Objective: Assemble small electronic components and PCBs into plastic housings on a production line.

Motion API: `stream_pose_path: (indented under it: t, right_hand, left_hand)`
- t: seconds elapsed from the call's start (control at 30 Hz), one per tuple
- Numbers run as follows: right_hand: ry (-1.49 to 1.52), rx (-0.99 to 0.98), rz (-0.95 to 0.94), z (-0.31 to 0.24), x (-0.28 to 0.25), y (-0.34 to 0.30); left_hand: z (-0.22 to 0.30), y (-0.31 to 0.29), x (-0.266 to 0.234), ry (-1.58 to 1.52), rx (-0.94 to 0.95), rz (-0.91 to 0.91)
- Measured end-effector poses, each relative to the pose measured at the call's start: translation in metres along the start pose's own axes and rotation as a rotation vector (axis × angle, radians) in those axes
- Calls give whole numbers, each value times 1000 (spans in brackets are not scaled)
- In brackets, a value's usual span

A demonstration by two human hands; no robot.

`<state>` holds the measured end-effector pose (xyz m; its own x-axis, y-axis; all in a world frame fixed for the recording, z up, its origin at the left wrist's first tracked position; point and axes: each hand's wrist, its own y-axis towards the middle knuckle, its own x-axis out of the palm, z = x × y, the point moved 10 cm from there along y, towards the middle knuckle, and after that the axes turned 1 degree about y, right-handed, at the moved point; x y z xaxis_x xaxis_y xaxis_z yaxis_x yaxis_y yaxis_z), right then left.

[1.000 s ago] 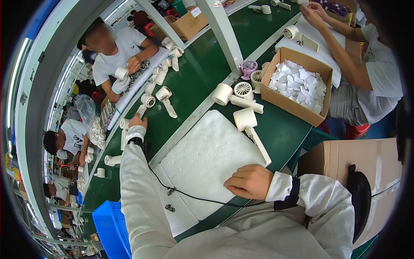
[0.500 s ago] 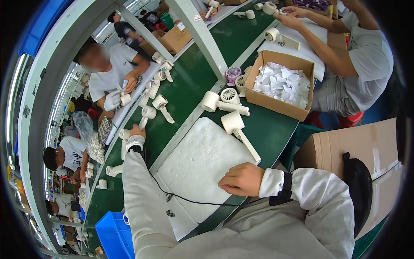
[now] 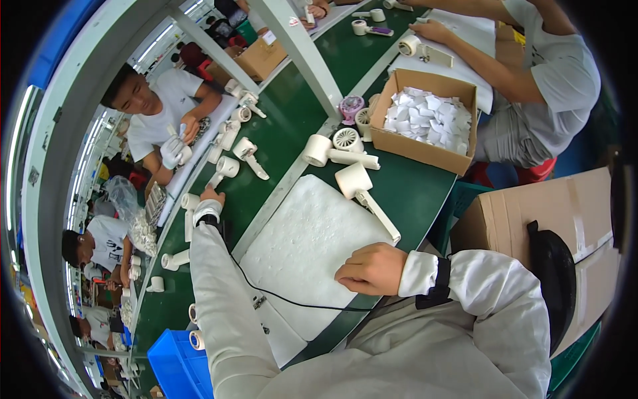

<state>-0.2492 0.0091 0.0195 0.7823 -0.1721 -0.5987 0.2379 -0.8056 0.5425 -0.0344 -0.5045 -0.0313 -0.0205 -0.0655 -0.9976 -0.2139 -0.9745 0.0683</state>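
Observation:
My left hand reaches out across the green bench, its fingers closed at the handle end of a cream handheld fan; the fingertips are partly hidden. Beside that hand lies another cream fan. My right hand rests palm down with curled fingers at the right edge of a white foam sheet, and nothing shows in it. Another fan lies across the sheet's far right corner, its handle pointing toward my right hand. A black cord runs over the sheet between my arms.
An open carton of white pieces stands beyond the sheet, near more fans. A blue bin is by my left arm. A metal post rises from the bench. A taped carton stands at right; people work across and beside me.
The whole view has shifted slightly. My left hand stays at the same fan handle, and my right hand stays put. At the far bench, a fan with a purple handle now lies on the green surface.

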Motion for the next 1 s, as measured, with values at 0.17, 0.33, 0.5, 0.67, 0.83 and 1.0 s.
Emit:
stream_pose_path:
  t: [0.17,0.33,0.5,0.67,0.83,1.0]
  right_hand:
    - [28,39,17,3,-2,-3]
    - [-8,85,-49,1,1,1]
    - [0,96,-30,3,-4,4]
    - [17,73,-5,3,-1,5]
    - [55,53,34,2,-1,2]
    - [96,39,61,-4,-10,-1]
  left_hand:
    - [21,20,4,153,139,31]
    - [37,30,-6,138,331,348]
    - [63,41,-7,36,250,175]
    - [78,17,-21,117,303,174]
    - [83,-36,-56,258,449,243]
    - [118,-152,-88,-841,192,-387]
